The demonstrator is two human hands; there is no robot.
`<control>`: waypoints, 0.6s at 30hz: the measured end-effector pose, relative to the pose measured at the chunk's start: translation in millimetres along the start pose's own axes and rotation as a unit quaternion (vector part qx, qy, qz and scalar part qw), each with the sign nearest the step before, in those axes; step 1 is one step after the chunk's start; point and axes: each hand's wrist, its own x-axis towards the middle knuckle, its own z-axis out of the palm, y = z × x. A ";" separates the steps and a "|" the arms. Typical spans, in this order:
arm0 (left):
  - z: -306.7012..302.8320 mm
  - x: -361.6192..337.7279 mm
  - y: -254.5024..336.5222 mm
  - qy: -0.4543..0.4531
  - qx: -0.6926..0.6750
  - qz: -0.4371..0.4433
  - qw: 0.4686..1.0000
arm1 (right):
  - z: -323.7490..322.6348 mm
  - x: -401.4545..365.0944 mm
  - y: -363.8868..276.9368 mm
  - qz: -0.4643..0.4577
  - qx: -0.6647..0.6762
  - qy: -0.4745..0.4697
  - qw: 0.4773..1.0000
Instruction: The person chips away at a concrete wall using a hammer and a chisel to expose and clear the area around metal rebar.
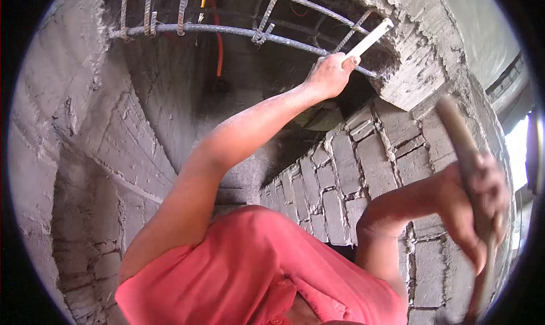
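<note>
My left hand is closed round a pale, narrow bar, its far end reaching the rough broken edge of the concrete. Beneath that hand runs a curved reinforcing bar. On the right, my right hand is smeared by motion, with its fingers wrapped round a thick wooden handle. The handle slants upward past the hand. Its lower part runs toward the bottom edge of the view, where I cannot make out what tool it belongs to.
Ribbed steel bars cross an opening at the top. An orange-red cable hangs through it. A brick wall with rough mortar stands at the right, and grey plastered concrete curves along the left. Below the bars lies a dark hollow.
</note>
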 end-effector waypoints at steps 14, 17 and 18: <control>-5.1 3.0 -7.7 -0.044 0.020 -0.020 0.999 | 30.0 -4.4 23.2 0.070 0.004 0.039 0.997; -7.4 0.5 -7.1 -0.056 0.023 -0.035 0.998 | -13.6 -16.0 43.4 -0.059 -0.084 -0.146 0.984; -4.3 -1.3 -10.4 -0.045 0.023 -0.022 0.998 | 3.8 -71.6 77.9 0.046 -0.037 0.004 0.998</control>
